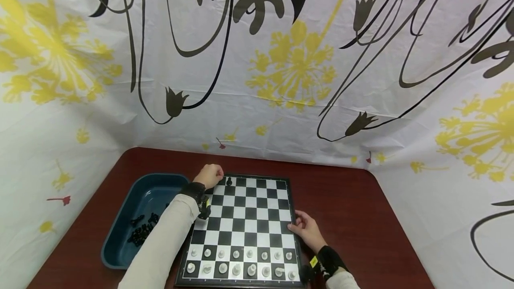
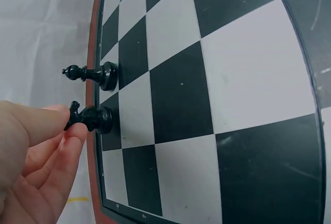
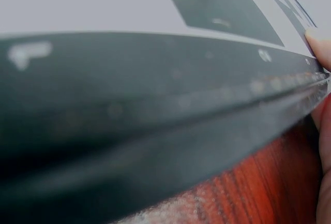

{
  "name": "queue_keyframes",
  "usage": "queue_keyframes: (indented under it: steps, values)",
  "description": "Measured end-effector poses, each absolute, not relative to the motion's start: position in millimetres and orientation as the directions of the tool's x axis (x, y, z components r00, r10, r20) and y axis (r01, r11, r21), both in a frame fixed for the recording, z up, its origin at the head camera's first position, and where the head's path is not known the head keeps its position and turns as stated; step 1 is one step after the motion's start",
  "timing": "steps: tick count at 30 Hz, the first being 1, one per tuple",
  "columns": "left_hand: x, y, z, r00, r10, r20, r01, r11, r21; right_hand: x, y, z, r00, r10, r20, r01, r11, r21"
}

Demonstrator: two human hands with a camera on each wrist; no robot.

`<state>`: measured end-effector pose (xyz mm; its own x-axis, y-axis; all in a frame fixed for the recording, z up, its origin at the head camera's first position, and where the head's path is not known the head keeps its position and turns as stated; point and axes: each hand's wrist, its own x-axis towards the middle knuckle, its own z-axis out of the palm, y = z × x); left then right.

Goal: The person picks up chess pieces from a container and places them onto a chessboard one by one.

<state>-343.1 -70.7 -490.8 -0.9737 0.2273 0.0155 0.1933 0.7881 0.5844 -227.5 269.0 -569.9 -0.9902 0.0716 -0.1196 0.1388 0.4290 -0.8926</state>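
Item, far left: a blue tray on the red-brown table, just beside the chessboard, holding a loose heap of black chess pieces not yet set out. Item: the left hand, reaching over the board's far left corner, thumb and fingertips pinching the head of a black knight whose base sits at the corner square on the back rank; whether the base is fully seated cannot be told. Item: a second black piece, by its shape a bishop or pawn, standing upright on the next back-rank square, just beside the knight and apart from the hand. Item: white pieces, two full rows at the near edge, judged complete. Item, right: the right hand, fingers lightly curled against the board's right edge, steadying it and holding no piece. Progress, as judged: white side done; black side barely begun, most pieces remaining in the tray.
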Motion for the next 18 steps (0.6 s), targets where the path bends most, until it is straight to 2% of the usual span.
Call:
queue_keyframes:
  steps: [7,18]
  values:
    - [-341.2,-72.2,-494.1,-0.98,0.2,0.002,0.164,0.795,0.584,-228.6,268.1,-573.1,-0.991,0.068,-0.113,0.131,0.425,-0.896]
    - [-340.7,-79.9,-481.3,-0.963,0.27,-0.002,0.217,0.777,0.591,-228.2,268.2,-570.8,-0.988,0.087,-0.131,0.155,0.428,-0.89]
